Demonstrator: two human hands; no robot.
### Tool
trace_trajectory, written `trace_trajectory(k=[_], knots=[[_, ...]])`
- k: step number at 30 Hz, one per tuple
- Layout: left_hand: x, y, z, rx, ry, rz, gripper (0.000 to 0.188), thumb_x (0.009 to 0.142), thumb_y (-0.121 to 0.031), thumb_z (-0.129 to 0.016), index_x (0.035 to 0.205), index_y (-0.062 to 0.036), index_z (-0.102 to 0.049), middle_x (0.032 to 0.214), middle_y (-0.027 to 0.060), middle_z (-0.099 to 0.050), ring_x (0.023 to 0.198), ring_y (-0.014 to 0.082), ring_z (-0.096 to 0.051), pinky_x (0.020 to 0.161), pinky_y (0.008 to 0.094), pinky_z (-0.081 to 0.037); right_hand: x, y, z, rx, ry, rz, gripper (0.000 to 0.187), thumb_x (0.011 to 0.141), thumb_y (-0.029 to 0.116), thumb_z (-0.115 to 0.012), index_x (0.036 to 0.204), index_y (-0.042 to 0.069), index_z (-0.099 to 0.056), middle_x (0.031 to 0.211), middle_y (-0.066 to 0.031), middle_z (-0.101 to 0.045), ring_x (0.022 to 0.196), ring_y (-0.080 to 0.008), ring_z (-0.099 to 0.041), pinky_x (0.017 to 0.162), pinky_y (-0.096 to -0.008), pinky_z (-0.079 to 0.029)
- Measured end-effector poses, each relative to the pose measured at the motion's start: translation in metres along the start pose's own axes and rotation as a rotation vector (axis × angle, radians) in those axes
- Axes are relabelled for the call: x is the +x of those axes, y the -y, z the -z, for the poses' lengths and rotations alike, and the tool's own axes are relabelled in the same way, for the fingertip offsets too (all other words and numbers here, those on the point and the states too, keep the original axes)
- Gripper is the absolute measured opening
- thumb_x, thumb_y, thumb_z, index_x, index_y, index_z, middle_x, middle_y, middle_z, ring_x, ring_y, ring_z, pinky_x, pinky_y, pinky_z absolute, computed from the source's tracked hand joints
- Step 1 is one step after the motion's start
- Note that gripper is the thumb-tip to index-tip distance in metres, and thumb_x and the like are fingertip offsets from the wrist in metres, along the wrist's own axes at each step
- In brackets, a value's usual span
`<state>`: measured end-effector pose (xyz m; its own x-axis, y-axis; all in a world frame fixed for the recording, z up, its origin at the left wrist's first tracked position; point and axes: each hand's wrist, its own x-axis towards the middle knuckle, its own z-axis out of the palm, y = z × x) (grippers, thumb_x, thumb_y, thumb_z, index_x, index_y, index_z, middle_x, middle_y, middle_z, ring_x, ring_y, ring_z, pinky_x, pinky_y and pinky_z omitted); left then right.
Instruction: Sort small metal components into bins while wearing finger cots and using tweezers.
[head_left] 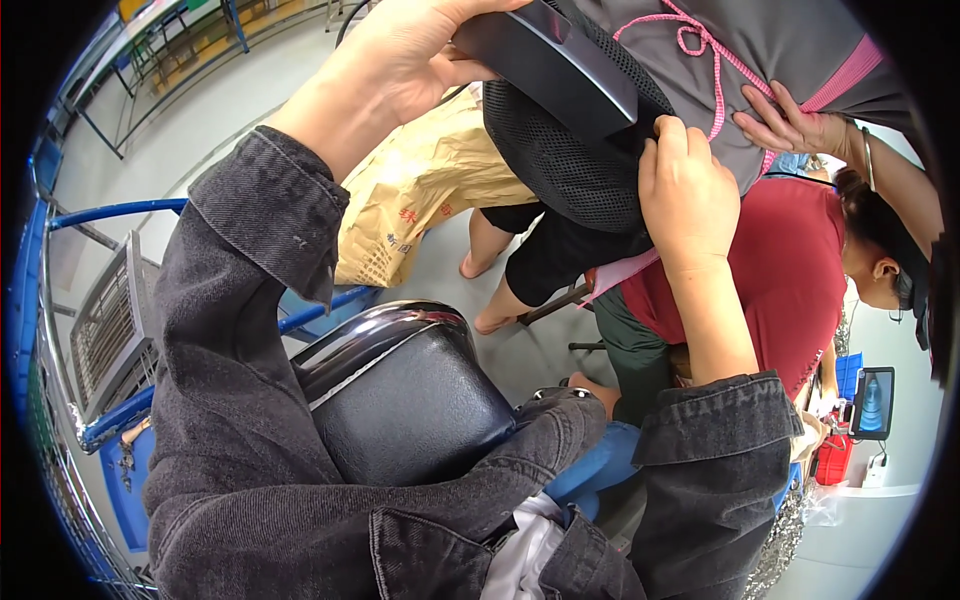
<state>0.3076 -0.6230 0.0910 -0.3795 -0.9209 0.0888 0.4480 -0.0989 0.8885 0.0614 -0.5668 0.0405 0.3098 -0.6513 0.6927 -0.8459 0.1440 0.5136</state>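
Observation:
Near the top of the head view, a dark grey box-shaped device point(570, 75) lies against a rounded piece of black mesh fabric point(560, 165); I cannot tell its exact kind. My left hand point(425, 50) grips the device's left end, thumb beneath it. On the mesh's right edge, the curled fingers of my right hand point(688, 190) are closed. Just behind is a grey apron point(770, 50) with a pink drawstring point(715, 75). Another person's hand point(790, 122), with a bracelet at the wrist, rests flat on that apron.
Below my arms stands a black padded stool point(410, 405). A yellow paper sack point(405, 190) is beyond my left forearm. A person in a red shirt point(770, 270) sits at right, near a small screen point(873, 403). Blue-railed metal racking point(115, 212) lines the left.

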Motion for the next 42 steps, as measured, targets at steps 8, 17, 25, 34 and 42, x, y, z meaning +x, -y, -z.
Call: trace_trajectory(k=[8,17,25,34,42], knots=[[0.01,0.01,0.003,-0.036,-0.101,-0.024,0.016,0.086,-0.01,-0.07,0.096,0.0,-0.065,0.093,0.0092,-0.065,0.083,0.0152,-0.061,0.075,0.0239,-0.05,0.006,0.001,0.007,-0.026,0.121,0.074,0.021,0.081,0.019,-0.068,0.097,0.01,-0.058,0.081,-0.0052,-0.059,0.064,-0.0212,-0.06,0.055,-0.0318,-0.049],[0.002,0.015,-0.024,-0.021,-0.178,-0.14,0.02,0.087,-0.013,-0.071,0.1,-0.0001,-0.062,0.094,0.0095,-0.063,0.086,0.0156,-0.06,0.078,0.0258,-0.05,-0.003,-0.021,0.008,0.553,-0.03,-0.2,0.014,0.084,0.01,-0.063,0.096,0.005,-0.058,0.079,-0.0057,-0.059,0.061,-0.0166,-0.055,0.057,-0.027,-0.047],[0.033,0.043,-0.061,0.074,-0.167,-0.204,0.03,0.087,-0.017,-0.071,0.104,0.003,-0.057,0.095,0.0106,-0.061,0.08,0.0159,-0.059,0.071,0.0241,-0.049,-0.002,-0.015,0.018,1.199,0.012,-0.625,0.014,0.086,0.008,-0.06,0.096,-0.001,-0.057,0.077,-0.0039,-0.058,0.063,-0.0121,-0.049,0.063,-0.0247,-0.045],[0.058,0.047,-0.053,0.28,-0.123,-0.174,0.04,0.09,-0.021,-0.065,0.115,0.0078,-0.054,0.098,0.0154,-0.06,0.079,0.0185,-0.059,0.065,0.0264,-0.05,-0.004,-0.014,0.016,1.025,0.047,-0.365,0.024,0.084,0.012,-0.065,0.105,0.001,-0.058,0.089,-0.0076,-0.058,0.075,-0.0171,-0.054,0.067,-0.0279,-0.047],[0.056,0.041,-0.059,0.254,-0.068,-0.156,0.046,0.091,-0.022,-0.063,0.122,0.0088,-0.05,0.105,0.0186,-0.058,0.088,0.0222,-0.059,0.073,0.03,-0.051,0.006,-0.002,0.025,0.626,0.007,-0.066,0.049,0.08,0.02,-0.071,0.124,0.004,-0.056,0.102,-0.0111,-0.056,0.084,-0.0233,-0.058,0.072,-0.0313,-0.05]])
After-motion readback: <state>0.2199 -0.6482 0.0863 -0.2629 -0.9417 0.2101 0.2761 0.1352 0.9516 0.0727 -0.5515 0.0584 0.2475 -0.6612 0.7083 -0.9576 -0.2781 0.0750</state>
